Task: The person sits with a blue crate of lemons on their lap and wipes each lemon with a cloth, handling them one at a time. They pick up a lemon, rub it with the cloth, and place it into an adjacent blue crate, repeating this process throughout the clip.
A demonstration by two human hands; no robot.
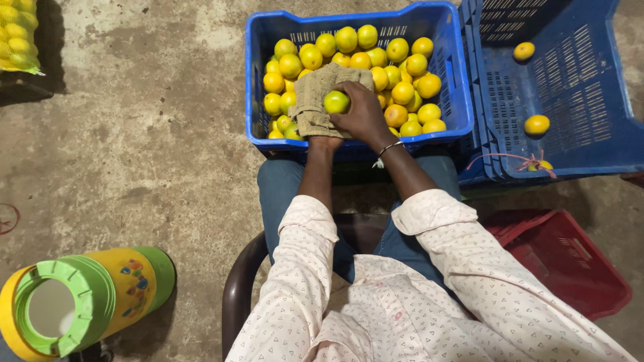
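Observation:
I sit with a blue crate [451, 100] full of several yellow and green citrus fruits [402, 90] in front of my knees. My right hand [362, 114] grips one green fruit [336, 102] and presses it against a brown cloth [315, 94]. My left hand [325, 142] is under the cloth at the crate's near rim; only its wrist shows, so its fingers are hidden. The cloth drapes over the fruits and the crate's front edge.
A second blue crate [570, 87], tilted, lies to the right with three loose fruits [537, 125]. A red crate [570, 258] sits by my right side. A yellow and green jug [87, 302] lies on the concrete floor at lower left. A yellow mesh sack of fruits [17, 33] is top left.

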